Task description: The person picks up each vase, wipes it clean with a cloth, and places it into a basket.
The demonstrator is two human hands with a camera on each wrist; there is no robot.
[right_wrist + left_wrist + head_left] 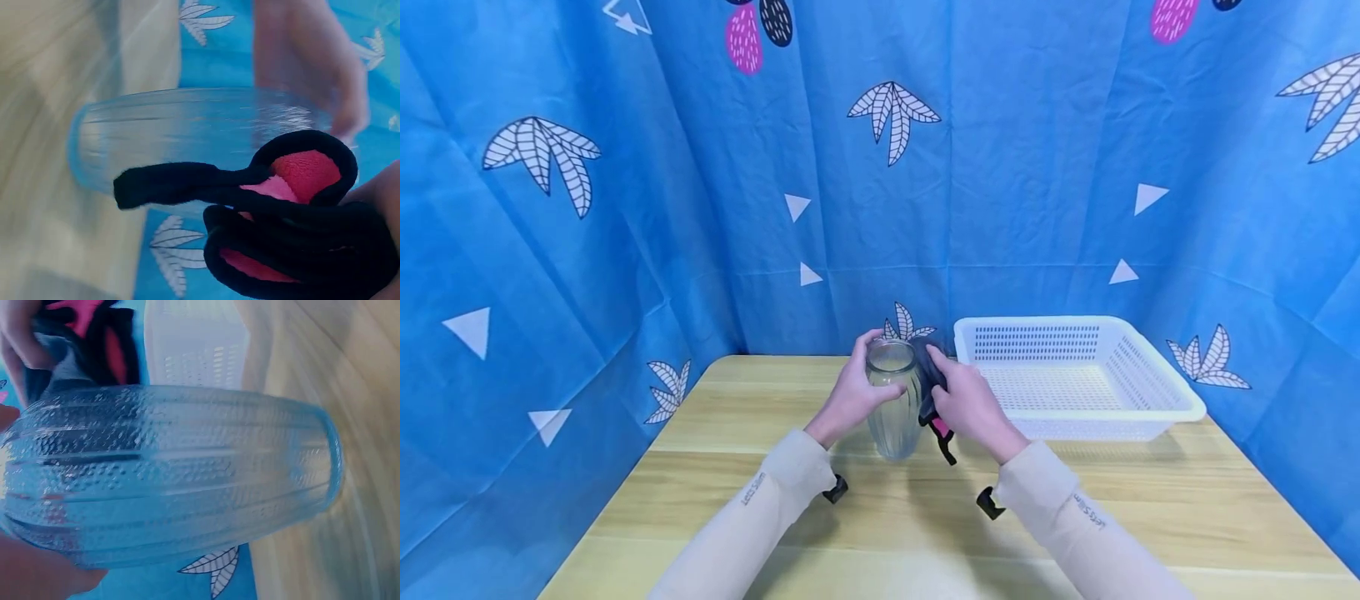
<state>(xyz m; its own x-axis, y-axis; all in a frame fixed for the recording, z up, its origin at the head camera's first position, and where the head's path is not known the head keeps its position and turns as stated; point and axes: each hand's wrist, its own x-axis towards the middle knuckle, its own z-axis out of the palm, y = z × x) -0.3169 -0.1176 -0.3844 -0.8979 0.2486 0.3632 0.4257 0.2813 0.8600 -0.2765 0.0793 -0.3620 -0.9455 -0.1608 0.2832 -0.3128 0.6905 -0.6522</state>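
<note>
A clear ribbed glass vase [895,425] stands upright over the table, its open mouth facing up. My left hand [863,385] grips it near the top, thumb across the front and fingers around the far side. Fine bumps cover the vase's wall [187,469] in the left wrist view. In my right hand [966,398] is a bunched dark cloth [931,379] with black edging and a pink inner side, held against or right beside the vase. Folds of the cloth [300,244] and a hanging black strip show in the right wrist view, overlapping the vase.
A white plastic basket [1150,415] with slotted walls sits on the right of the wooden table [715,483], close behind my right hand. A blue patterned curtain [880,208] hangs along the back and both sides. Black wrist straps [990,502] show under the sleeves.
</note>
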